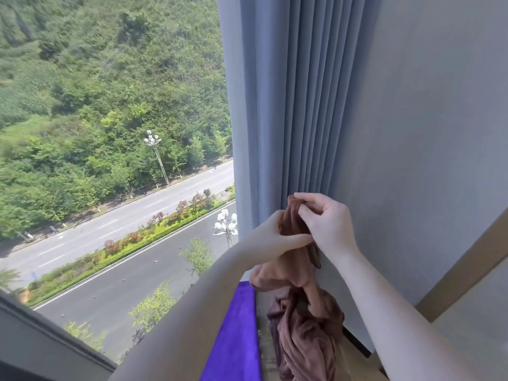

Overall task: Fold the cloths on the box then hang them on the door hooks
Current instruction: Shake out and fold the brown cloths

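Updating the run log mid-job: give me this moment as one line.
left hand: pinching brown cloth | right hand: pinching its top edge | cloth: raised, unfolded | purple cloth: lying flat

the brown cloth (302, 323) looks soft, matt and fleecy, the purple cloth (236, 334) plush and velvety, the grey curtain (288, 105) smooth, matt woven fabric.

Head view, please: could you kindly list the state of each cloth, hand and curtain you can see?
Brown cloth: crumpled, top edge lifted, rest hanging down.
Purple cloth: lying flat beside the brown cloth.
Left hand: pinches the brown cloth.
Right hand: pinches its top edge.
Curtain: drawn aside, bunched in pleats.
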Motion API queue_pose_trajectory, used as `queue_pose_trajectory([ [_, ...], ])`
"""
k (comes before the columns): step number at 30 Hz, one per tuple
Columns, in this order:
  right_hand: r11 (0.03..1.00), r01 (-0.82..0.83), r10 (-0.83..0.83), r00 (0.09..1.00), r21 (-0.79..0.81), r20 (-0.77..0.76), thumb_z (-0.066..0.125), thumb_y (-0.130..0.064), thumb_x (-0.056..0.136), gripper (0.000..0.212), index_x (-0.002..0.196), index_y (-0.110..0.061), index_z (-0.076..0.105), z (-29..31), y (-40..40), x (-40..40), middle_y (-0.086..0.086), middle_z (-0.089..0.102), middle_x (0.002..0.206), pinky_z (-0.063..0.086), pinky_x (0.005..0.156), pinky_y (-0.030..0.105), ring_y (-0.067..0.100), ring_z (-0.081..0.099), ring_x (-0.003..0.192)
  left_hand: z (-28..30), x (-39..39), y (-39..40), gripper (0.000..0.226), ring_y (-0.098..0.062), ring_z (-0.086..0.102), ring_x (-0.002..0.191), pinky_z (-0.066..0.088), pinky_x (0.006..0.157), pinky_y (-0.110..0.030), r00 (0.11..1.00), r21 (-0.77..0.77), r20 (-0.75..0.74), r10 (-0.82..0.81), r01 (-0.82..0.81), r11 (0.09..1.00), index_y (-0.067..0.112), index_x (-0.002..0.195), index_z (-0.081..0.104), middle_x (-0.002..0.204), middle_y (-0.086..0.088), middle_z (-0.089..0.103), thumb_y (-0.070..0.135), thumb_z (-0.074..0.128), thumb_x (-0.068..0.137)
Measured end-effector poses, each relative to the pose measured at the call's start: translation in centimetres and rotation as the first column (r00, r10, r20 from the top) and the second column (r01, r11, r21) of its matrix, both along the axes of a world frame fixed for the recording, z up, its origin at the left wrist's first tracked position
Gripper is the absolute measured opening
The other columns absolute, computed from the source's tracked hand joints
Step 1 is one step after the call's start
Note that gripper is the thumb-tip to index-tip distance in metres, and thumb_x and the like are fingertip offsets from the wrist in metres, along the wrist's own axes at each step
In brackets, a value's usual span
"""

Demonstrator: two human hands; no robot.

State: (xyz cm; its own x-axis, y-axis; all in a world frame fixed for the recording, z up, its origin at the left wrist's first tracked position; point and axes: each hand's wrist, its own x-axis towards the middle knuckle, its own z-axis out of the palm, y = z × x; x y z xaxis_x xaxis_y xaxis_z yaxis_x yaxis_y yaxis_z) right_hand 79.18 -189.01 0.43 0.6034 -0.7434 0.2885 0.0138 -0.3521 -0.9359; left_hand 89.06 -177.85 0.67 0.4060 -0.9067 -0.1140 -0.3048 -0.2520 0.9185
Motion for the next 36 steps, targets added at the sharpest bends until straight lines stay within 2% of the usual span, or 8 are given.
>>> queue_pose_trajectory([
  [5, 0.990, 0.102, -0.096, 0.993, -0.100, 0.066, 0.070, -0.011, 0.093, 0.021, 0.099, -0.030, 0.078, 2.6, -0.2, 0.0, -0.018, 0.077, 0.089, 0.053, 0.084, 0.013, -0.004, 0.072, 0.089, -0.3, -0.9, -1.3, 0.025, -0.011, 0.062, 0.090, 0.052, 0.079, -0.035, 0.929, -0.015, 0.283, 0.238, -0.243, 0.970, 0.028, 0.110, 0.047, 0.098, 0.010, 0.061, 0.024, 0.058, 0.087],
  [9, 0.981, 0.157, -0.139, 0.979, -0.118, 0.147, 0.068, -0.010, 0.094, 0.018, 0.100, -0.026, 0.076, 4.5, -0.5, -0.3, -0.019, 0.074, 0.088, 0.050, 0.079, 0.009, -0.005, 0.070, 0.086, -0.9, -0.3, -1.5, 0.020, -0.021, 0.061, 0.086, 0.048, 0.071, -0.036, 0.927, 0.064, 0.299, 0.227, -0.257, 0.964, 0.024, 0.104, 0.050, 0.093, 0.002, 0.061, 0.016, 0.052, 0.086],
  [16, 0.989, 0.116, -0.136, 0.958, 0.091, 0.251, 0.075, -0.021, 0.090, 0.011, 0.096, -0.024, 0.066, 6.7, -0.8, 0.0, -0.009, 0.076, 0.078, 0.056, 0.073, 0.028, 0.006, 0.072, 0.075, -2.0, -0.3, -1.1, 0.009, -0.016, 0.066, 0.079, 0.052, 0.075, -0.034, 0.945, -0.086, 0.139, 0.298, -0.288, 0.954, 0.014, 0.091, 0.068, 0.090, -0.008, 0.073, 0.016, 0.060, 0.091],
  [22, 0.956, -0.025, -0.010, 0.993, 0.294, 0.115, 0.071, -0.033, 0.094, 0.023, 0.100, -0.012, 0.064, 5.7, 0.3, 0.0, -0.014, 0.067, 0.065, 0.045, 0.052, 0.010, -0.006, 0.060, 0.055, 1.9, -0.6, -2.0, 0.017, -0.016, 0.071, 0.088, 0.054, 0.077, -0.026, 0.923, -0.285, -0.073, 0.377, -0.382, 0.879, 0.020, 0.087, 0.073, 0.088, 0.001, 0.076, 0.010, 0.060, 0.093],
  [25, 0.950, -0.137, 0.102, 0.985, 0.282, 0.137, 0.058, -0.041, 0.102, 0.028, 0.093, -0.016, 0.066, 4.9, 0.9, -0.4, -0.010, 0.066, 0.081, 0.050, 0.071, 0.018, -0.003, 0.061, 0.070, 3.3, -0.4, -2.2, 0.012, -0.015, 0.066, 0.077, 0.052, 0.073, -0.033, 0.899, -0.331, -0.157, 0.408, -0.437, 0.836, 0.016, 0.085, 0.071, 0.084, -0.007, 0.073, 0.015, 0.062, 0.093],
  [29, 0.895, -0.347, 0.298, 0.933, 0.281, 0.203, 0.067, -0.053, 0.091, 0.051, 0.133, -0.024, 0.062, 4.0, 1.9, -0.7, -0.003, 0.072, 0.124, 0.053, 0.102, 0.037, 0.015, 0.069, 0.116, 5.2, -0.3, -2.1, 0.011, -0.025, 0.071, 0.082, 0.058, 0.077, -0.038, 0.878, -0.413, -0.238, 0.415, -0.478, 0.775, 0.008, 0.092, 0.071, 0.091, -0.015, 0.074, 0.016, 0.063, 0.093],
  [33, 0.932, -0.270, 0.268, 0.963, 0.244, 0.040, 0.075, -0.037, 0.090, 0.038, 0.123, -0.020, 0.066, 4.3, 2.7, -0.7, -0.002, 0.078, 0.105, 0.054, 0.078, 0.017, 0.008, 0.074, 0.095, 6.5, -0.3, -1.8, 0.015, -0.017, 0.063, 0.072, 0.053, 0.069, -0.033, 0.919, -0.394, -0.163, 0.358, -0.393, 0.831, 0.006, 0.088, 0.072, 0.077, -0.010, 0.068, 0.015, 0.062, 0.094],
  [36, 0.946, -0.092, 0.101, 0.995, 0.311, -0.013, 0.064, -0.039, 0.100, 0.036, 0.103, -0.005, 0.073, 4.4, 1.9, -0.4, 0.016, 0.077, 0.103, 0.050, 0.076, 0.027, 0.013, 0.067, 0.084, 6.6, 0.6, -1.1, 0.019, -0.025, 0.074, 0.097, 0.058, 0.089, -0.035, 0.936, -0.325, -0.295, 0.193, -0.288, 0.901, 0.009, 0.106, 0.077, 0.102, -0.013, 0.077, 0.018, 0.061, 0.100],
])
